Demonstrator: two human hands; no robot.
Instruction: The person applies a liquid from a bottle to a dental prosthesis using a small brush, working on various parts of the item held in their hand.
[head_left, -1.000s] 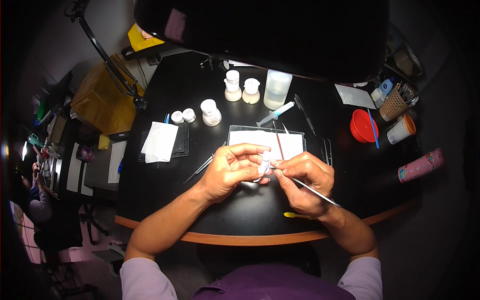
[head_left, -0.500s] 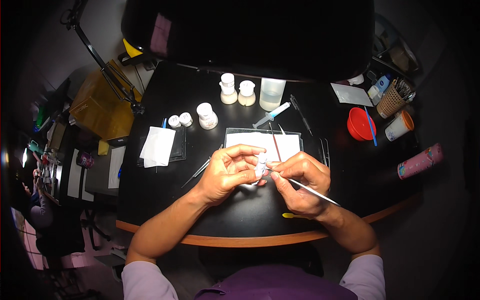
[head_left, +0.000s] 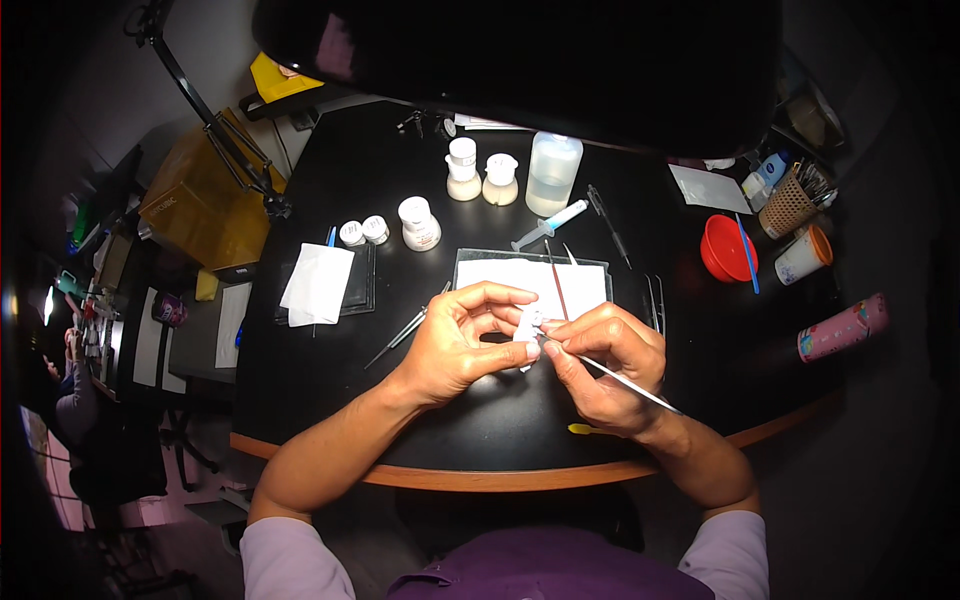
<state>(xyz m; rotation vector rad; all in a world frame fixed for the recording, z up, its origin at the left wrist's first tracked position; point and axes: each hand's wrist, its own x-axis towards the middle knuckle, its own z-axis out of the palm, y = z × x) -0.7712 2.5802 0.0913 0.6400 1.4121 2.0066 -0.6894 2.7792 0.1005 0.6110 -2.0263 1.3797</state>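
My left hand (head_left: 450, 345) is closed around a small white piece, lumpy like a dental model (head_left: 529, 326), pinched between thumb and fingers above the near side of the pad. Held like a pen, a slim tool with a long white handle (head_left: 637, 389) is in my right hand (head_left: 622, 362). Its working end meets the right side of the white piece; fingers hide the tip, so I cannot tell its kind. Beneath and beyond my hands lies a white paper sheet (head_left: 490, 272) on a dark-edged plate, with a thin reddish-brown handled tool (head_left: 556, 280) across it.
Lidded jars (head_left: 419, 226), a bottle of clear liquid (head_left: 553, 175) and a syringe (head_left: 549, 226) stand or lie behind. Tweezers (head_left: 655, 303) are to the right, beyond them a red bowl (head_left: 727, 250) and pink cylinder (head_left: 843, 327). Folded white paper (head_left: 318, 287) lies left; a dark screen (head_left: 520, 70) overhangs.
The white piece has turned and tilted in my left hand's fingers. The tool's end stays against it. The whole view has shifted slightly, showing more of the table's back.
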